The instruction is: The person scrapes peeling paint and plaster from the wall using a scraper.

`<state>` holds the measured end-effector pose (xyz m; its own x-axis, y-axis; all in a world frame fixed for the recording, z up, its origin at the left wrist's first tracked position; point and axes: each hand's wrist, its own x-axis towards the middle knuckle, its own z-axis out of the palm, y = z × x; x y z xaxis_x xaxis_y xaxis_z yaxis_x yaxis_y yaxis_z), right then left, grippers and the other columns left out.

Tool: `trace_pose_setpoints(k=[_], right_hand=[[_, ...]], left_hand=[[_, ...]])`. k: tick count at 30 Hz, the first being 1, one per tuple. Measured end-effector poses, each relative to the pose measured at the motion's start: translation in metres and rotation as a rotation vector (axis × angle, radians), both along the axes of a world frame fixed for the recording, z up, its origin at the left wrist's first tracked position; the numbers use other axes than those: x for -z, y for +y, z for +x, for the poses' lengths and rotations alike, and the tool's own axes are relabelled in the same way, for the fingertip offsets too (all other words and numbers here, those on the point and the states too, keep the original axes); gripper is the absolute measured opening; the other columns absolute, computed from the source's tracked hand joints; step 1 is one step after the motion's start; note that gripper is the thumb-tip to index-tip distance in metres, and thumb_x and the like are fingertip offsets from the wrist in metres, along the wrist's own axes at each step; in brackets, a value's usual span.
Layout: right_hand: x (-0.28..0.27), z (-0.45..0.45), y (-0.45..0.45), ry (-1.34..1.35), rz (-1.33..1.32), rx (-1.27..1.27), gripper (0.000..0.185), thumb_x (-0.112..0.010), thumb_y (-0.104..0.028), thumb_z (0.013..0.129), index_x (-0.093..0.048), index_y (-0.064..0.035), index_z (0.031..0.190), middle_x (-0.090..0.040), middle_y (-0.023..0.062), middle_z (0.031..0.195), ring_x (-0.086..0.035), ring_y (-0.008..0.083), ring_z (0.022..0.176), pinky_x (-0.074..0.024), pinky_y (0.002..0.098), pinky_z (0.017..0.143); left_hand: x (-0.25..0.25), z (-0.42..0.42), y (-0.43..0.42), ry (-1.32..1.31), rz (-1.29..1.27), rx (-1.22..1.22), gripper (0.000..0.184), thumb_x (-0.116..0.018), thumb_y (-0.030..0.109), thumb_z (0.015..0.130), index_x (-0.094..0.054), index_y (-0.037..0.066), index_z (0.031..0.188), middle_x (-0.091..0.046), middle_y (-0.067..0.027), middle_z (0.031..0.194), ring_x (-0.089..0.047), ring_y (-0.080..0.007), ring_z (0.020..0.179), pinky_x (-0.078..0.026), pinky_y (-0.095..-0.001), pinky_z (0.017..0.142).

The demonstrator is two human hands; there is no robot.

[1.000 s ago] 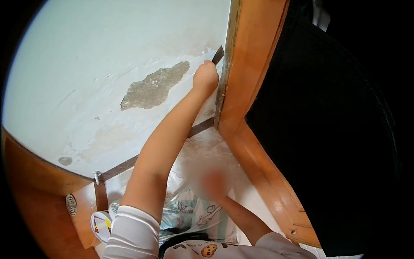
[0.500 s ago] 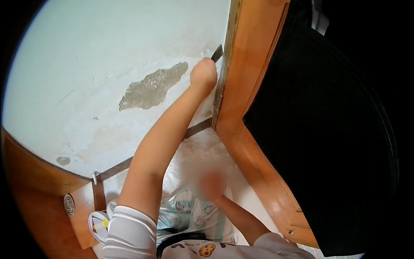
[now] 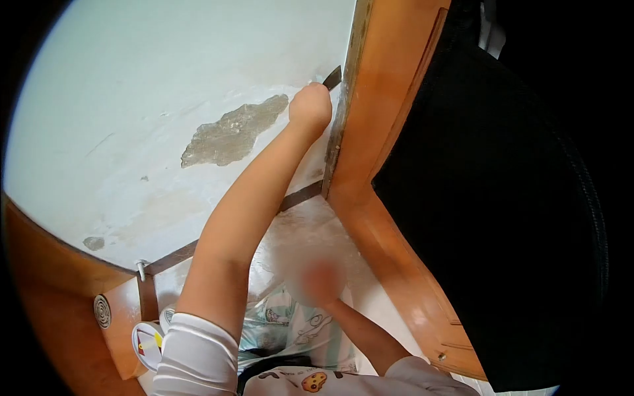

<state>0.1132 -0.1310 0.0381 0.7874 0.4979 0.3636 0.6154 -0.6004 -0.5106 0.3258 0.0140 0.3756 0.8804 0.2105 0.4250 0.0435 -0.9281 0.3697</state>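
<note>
My left hand (image 3: 310, 107) is closed in a fist around a putty knife, held up against the white wall (image 3: 178, 53) close to the wooden frame. Only the dark blade of the putty knife (image 3: 333, 78) shows past my fingers, its tip near the wall's right edge; the handle is hidden in my grip. Left of that hand, a large bare grey patch (image 3: 234, 132) shows where the wall's coating is gone. Lower down, in front of my legs, my right hand (image 3: 321, 280) is blurred, so its fingers cannot be made out.
An orange-brown wooden door (image 3: 389, 72) borders the wall on the right, with a black stitched cloth (image 3: 502, 218) in front of it. A white round-lidded tub (image 3: 146, 346) stands lower left beside a wooden panel (image 3: 119, 330). A dark skirting strip (image 3: 175, 259) runs along the wall's foot.
My left hand has shifted very slightly up and left, and the blade lies at a flatter angle. The right hand stays in about the same place.
</note>
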Motion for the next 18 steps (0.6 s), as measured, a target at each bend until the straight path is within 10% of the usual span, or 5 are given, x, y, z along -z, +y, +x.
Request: trace_pose_setpoints(k=[18], right_hand=[[0.001,-0.002,0.002,0.018,0.005,-0.006,0.020,-0.055,-0.016,0.081,-0.056,-0.0032,0.097,-0.055,0.0127,0.093,-0.051,0.0259,0.088,-0.0402,0.0396,0.078]], left_hand=[[0.007,-0.027,0.020,-0.070,-0.011,-0.010,0.016,-0.046,0.003,0.078,-0.060,-0.005,0.079,-0.060,-0.0262,0.086,-0.060,-0.0394,0.081,-0.049,-0.0443,0.072]])
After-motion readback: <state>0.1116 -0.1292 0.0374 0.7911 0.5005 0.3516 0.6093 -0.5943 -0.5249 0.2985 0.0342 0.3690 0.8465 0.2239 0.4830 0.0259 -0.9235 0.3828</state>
